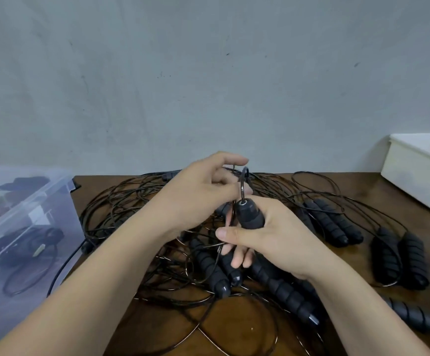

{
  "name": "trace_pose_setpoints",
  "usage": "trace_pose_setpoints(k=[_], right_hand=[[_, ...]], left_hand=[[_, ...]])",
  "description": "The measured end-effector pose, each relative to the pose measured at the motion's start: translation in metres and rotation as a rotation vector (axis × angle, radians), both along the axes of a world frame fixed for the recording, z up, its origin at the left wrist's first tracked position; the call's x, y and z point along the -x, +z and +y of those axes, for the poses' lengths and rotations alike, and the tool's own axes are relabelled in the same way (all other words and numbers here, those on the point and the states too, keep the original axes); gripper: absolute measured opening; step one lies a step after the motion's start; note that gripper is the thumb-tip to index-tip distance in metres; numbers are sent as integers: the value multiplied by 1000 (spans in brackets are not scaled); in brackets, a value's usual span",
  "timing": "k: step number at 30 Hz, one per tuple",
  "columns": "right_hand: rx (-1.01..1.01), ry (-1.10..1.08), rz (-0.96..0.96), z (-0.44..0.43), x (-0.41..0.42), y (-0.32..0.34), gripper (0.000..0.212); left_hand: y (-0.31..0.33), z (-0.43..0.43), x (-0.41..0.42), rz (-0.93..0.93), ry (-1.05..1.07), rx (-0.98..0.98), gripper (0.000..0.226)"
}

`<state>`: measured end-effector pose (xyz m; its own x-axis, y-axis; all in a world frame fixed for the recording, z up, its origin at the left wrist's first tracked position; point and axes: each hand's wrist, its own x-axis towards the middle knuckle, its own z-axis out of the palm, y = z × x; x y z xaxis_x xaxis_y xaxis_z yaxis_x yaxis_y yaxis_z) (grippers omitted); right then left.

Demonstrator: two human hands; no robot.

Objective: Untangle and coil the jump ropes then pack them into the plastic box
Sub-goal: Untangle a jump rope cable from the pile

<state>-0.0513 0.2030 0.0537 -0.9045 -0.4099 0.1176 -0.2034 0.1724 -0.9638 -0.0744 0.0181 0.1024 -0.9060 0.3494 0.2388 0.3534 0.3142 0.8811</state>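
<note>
A tangle of thin black jump-rope cords (142, 199) with several black ribbed foam handles covers the brown table (234, 327). My right hand (273, 235) grips one handle (250, 214) upright above the pile, its cord end pointing up. My left hand (203, 191) pinches the cord loop (244, 181) that comes out of that handle's top. Other handles lie below my hands (214, 271) and to the right (334, 222). The clear plastic box (29, 201) stands at the left edge and holds a coiled black rope (23, 245).
A white lidded container (419, 173) sits at the table's back right corner. A grey wall rises behind the table. More handles lie at the right (399, 258) and front right (412, 314). Loose cord runs over the table's left edge beside the clear box.
</note>
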Motion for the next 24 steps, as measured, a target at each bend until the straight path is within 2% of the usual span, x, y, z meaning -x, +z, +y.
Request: trace_pose_setpoints(k=[3, 5, 7, 9, 11, 13, 17, 20, 24], right_hand=[[7, -30, 27, 1, 1, 5, 18], [59, -50, 50, 3, 4, 9, 18], [137, -74, 78, 3, 7, 15, 14], [192, -91, 95, 1, 9, 24, 13], [178, -80, 112, 1, 14, 35, 16], [130, -55, 126, 2, 20, 49, 18], [86, -84, 159, -1, 33, 74, 12], [65, -169, 184, -5, 40, 83, 12], [56, -180, 180, -6, 40, 91, 25]], left_hand=[[0, -1, 4, -115, -26, -261, 36], [1, -2, 6, -146, -28, -332, 42], [4, -4, 7, -140, -29, -303, 44], [8, -10, 9, -74, 0, -216, 36], [15, -15, 12, -9, 17, -152, 28], [26, -19, 11, -20, -33, -145, 25], [49, -27, 5, -3, -125, -84, 38], [52, -27, 7, 68, -58, -53, 42], [45, -28, 9, 198, 64, -17, 33]])
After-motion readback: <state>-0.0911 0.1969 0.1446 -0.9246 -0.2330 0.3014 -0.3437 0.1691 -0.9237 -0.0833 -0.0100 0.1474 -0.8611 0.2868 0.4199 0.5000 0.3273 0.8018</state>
